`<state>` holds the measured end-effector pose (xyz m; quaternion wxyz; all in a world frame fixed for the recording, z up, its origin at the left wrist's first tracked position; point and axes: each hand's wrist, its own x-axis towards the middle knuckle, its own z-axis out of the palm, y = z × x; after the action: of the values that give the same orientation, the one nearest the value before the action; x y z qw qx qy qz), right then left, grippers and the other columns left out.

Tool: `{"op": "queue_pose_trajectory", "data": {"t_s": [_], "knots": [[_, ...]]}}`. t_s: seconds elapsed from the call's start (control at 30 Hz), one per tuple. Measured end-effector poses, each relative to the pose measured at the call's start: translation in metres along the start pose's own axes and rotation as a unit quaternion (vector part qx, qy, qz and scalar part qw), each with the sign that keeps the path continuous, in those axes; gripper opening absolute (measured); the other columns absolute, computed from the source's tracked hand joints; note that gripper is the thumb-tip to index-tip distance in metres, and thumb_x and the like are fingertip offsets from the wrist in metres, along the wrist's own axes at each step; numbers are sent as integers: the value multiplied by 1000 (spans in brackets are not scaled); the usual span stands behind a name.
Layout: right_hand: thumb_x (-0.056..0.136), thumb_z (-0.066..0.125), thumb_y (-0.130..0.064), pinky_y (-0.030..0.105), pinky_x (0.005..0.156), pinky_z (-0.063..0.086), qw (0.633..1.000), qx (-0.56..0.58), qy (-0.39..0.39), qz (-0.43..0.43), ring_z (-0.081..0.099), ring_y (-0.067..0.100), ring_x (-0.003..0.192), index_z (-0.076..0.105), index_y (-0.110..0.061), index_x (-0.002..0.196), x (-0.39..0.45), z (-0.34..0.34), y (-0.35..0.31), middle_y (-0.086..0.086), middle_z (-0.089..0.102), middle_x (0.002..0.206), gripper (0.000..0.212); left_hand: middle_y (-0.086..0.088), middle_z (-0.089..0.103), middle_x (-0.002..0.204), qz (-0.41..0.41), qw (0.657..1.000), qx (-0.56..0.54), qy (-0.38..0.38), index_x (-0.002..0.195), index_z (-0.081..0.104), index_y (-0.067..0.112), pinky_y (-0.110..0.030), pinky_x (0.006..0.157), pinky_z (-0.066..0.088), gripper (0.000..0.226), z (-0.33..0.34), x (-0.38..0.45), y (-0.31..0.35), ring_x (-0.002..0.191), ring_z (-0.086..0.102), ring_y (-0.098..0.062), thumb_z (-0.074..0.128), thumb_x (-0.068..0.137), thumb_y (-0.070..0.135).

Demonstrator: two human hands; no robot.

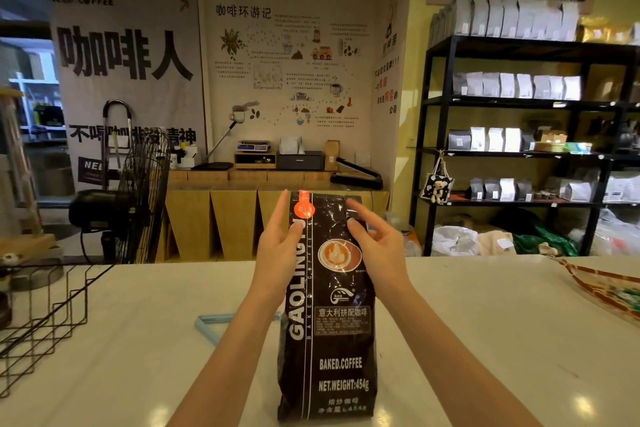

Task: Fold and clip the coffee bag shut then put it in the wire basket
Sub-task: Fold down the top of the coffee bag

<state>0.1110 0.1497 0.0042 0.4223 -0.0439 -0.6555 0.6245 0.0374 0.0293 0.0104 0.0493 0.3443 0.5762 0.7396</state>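
Your coffee bag point(329, 315) stands upright on the counter point(485, 340), top edge just above both open hands: left hand point(280, 246) touching its side, right hand point(377, 246) holding nothing.

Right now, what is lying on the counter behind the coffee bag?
A light blue clip lies on the white counter behind the upright coffee bag, left of it. The left forearm and the bag cover its right end, so its full shape cannot be seen.
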Motion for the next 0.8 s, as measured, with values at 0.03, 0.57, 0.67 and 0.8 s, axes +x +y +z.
{"op": "queue_pose_trajectory", "data": {"t_s": [0.03, 0.57, 0.67, 0.8], "knots": [[89, 53, -15, 24, 65, 58, 1000, -6, -7, 5, 69, 18, 90, 66, -40, 92, 1, -2, 0, 8, 69, 108, 28, 14, 59, 110, -11, 1000, 2, -9, 133, 37, 39, -20, 64, 55, 44, -2, 2, 0, 94, 64, -10, 41, 93, 21], [75, 69, -12, 23, 67, 57, 963, -104, -242, 64, 72, 17, 85, 58, -26, 109, 8, -39, -27, -2, 76, 83, 38, -7, 74, 97, -81, 969, 149, -177, 131, 44, 19, -34, 89, 50, 47, -27, 6, 21, 91, 70, -16, 54, 85, 25], [76, 68, -10, 23, 68, 57, 962, -98, -249, 58, 72, 18, 85, 60, -19, 110, 4, -40, -33, 0, 76, 84, 36, -7, 76, 81, -68, 984, 83, -143, 125, 51, 15, -40, 89, 51, 44, -26, -1, 20, 87, 71, -21, 58, 82, 17], [77, 67, -9, 19, 63, 55, 968, -87, -234, 38, 72, 16, 81, 62, -17, 107, -3, -40, -35, -3, 76, 79, 31, -4, 75, 70, -51, 988, 64, -129, 118, 57, 14, -36, 85, 53, 39, -25, -6, 23, 80, 72, -21, 62, 79, 13]]}}
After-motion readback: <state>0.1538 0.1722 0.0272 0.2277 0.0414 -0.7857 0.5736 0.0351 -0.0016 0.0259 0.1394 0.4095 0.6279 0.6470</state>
